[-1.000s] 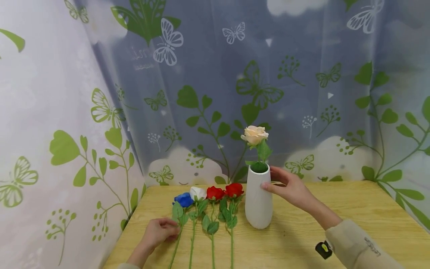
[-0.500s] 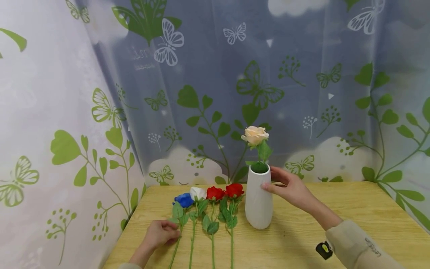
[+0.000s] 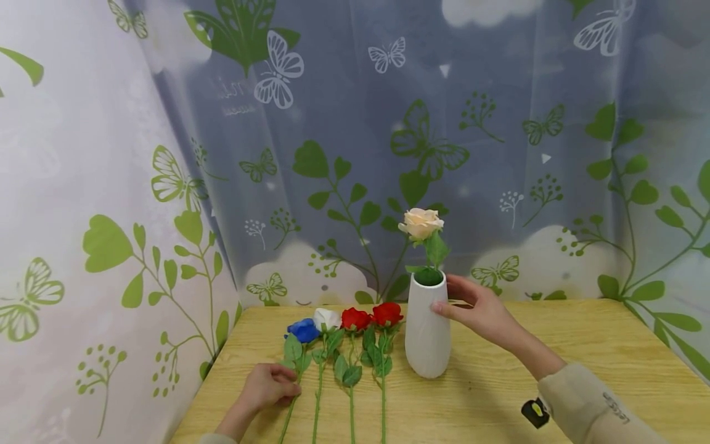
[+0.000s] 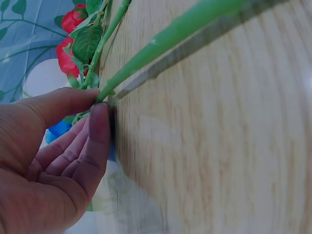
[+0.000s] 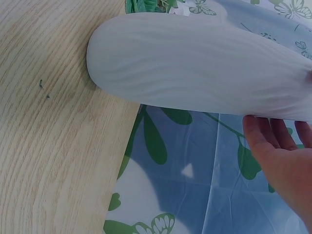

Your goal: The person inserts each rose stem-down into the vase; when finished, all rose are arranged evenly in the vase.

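Observation:
At the table's left, my left hand (image 3: 269,387) pinches the green stem of the blue rose (image 3: 302,331) below its leaves. Thumb and forefinger meet on the stem (image 4: 161,45) in the left wrist view; the blue bloom is mostly hidden behind the fingers there. My right hand (image 3: 484,312) holds the white vase (image 3: 428,336) near its top, thumb on the front and fingers round the back. The vase stands upright on the table, and one peach rose (image 3: 421,224) rises from its mouth. In the right wrist view the vase (image 5: 185,63) spans the upper part.
To the right of the blue rose lie a white rose (image 3: 327,319) and two red roses, one red rose (image 3: 355,319) beside the other red rose (image 3: 386,314). Patterned curtains (image 3: 344,123) hang behind and left of the wooden table (image 3: 499,394). A small black object (image 3: 535,412) sits by the right sleeve.
My left hand has shifted slightly right, closing its thumb and fingers on the blue rose's stem. The right hand and vase have not moved.

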### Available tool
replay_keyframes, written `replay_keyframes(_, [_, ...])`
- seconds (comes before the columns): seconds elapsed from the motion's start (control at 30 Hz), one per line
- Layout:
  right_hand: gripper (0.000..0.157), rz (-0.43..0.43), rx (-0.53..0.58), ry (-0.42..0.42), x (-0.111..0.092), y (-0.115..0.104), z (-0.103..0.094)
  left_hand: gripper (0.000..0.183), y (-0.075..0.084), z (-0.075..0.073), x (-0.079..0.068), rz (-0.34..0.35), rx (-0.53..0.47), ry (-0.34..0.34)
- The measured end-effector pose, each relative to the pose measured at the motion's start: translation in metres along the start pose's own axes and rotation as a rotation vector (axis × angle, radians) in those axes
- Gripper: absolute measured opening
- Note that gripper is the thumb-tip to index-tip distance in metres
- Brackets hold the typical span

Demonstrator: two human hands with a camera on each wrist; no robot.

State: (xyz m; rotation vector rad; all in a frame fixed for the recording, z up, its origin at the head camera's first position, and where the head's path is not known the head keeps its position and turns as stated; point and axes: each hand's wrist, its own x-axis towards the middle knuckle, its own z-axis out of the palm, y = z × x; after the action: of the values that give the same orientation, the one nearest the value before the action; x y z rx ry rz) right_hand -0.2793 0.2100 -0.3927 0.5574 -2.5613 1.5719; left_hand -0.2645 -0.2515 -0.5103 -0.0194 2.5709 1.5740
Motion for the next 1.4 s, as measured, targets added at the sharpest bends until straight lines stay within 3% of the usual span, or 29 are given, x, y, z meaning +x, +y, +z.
replay_keyframes(0.3, [0.074, -0.001, 0.002, -0.002, -0.001, -0.001, -0.001, 0.039, -0.001, -0.001, 0.005, 0.004, -0.074, -0.068])
replay_keyframes(0.5, [0.075, 0.002, -0.006, -0.003, -0.001, 0.001, 0.0, 0.047, 0.007, -0.002, 0.006, 0.004, -0.164, -0.115])
replay_keyframes(0.73, [0.075, 0.005, -0.004, 0.002, -0.001, 0.002, 0.001, 0.048, 0.021, 0.003, 0.006, 0.045, -0.252, -0.09])
replay_keyframes(0.87, [0.074, 0.002, -0.006, 0.001, -0.002, 0.002, 0.001, 0.051, 0.034, 0.002, 0.007, 0.055, -0.318, -0.057])
replay_keyframes(1.07, [0.075, 0.01, 0.0, 0.0, 0.0, 0.003, 0.001, 0.048, 0.065, -0.003, 0.006, 0.069, -0.388, 0.045])
replay_keyframes(1.4, [0.073, -0.009, 0.013, 0.002, 0.002, 0.005, 0.001, 0.047, 0.116, -0.006, 0.013, 0.178, -0.422, 0.109])
